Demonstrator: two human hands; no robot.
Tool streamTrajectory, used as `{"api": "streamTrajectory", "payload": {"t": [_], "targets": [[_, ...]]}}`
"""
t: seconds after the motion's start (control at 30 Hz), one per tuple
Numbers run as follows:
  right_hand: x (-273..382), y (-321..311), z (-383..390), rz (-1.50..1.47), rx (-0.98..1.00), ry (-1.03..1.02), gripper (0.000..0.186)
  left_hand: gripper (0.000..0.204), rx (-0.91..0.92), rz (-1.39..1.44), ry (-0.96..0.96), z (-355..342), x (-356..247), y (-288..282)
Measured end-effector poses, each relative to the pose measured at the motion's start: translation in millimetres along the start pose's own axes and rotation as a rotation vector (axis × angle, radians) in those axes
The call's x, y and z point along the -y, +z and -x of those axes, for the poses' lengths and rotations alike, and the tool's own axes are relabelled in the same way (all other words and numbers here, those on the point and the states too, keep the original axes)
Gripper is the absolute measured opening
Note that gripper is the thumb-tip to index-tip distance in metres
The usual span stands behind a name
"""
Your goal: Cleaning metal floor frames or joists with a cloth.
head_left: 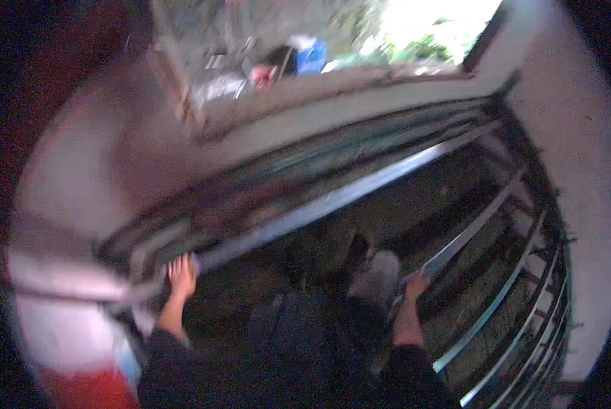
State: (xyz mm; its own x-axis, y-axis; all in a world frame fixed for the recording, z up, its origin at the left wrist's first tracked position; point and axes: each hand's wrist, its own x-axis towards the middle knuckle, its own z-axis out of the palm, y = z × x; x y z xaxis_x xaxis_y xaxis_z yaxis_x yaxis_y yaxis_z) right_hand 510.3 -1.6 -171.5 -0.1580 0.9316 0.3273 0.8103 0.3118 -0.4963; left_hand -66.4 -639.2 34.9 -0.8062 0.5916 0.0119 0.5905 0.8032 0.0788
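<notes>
A long pale bar [346,194] runs slantwise from lower left to the far right across a dark slatted frame [533,153]. At its near left end is my left hand [181,276], fingers curled over the bar. My right hand [416,283] is closed round the near end of a second, narrower slat [465,238], which reaches up to the frame's right side. Motion blur hides the finer detail of both grips. Between my arms is a rounded grey shape [380,269] that I cannot make out.
More slats [489,313] cross the frame on the right, with dark gaps between them. A pale wall [581,136] rises beyond. Past the far ledge [305,92], an opening shows a blue object [311,54] and greenery. Something red [90,388] lies at the lower left.
</notes>
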Motion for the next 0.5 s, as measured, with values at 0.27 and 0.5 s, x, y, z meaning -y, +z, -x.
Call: {"api": "streamTrajectory", "payload": {"t": [0.27,0.5], "targets": [[75,-14,-7,0.451,0.133,-0.026,0.037,0.083,0.048,0.096,0.087,-75,-142,39],[87,3,0,0.767,-0.036,-0.029,0.045,0.096,-0.065,0.158,0.497,-244,-400,109]]}}
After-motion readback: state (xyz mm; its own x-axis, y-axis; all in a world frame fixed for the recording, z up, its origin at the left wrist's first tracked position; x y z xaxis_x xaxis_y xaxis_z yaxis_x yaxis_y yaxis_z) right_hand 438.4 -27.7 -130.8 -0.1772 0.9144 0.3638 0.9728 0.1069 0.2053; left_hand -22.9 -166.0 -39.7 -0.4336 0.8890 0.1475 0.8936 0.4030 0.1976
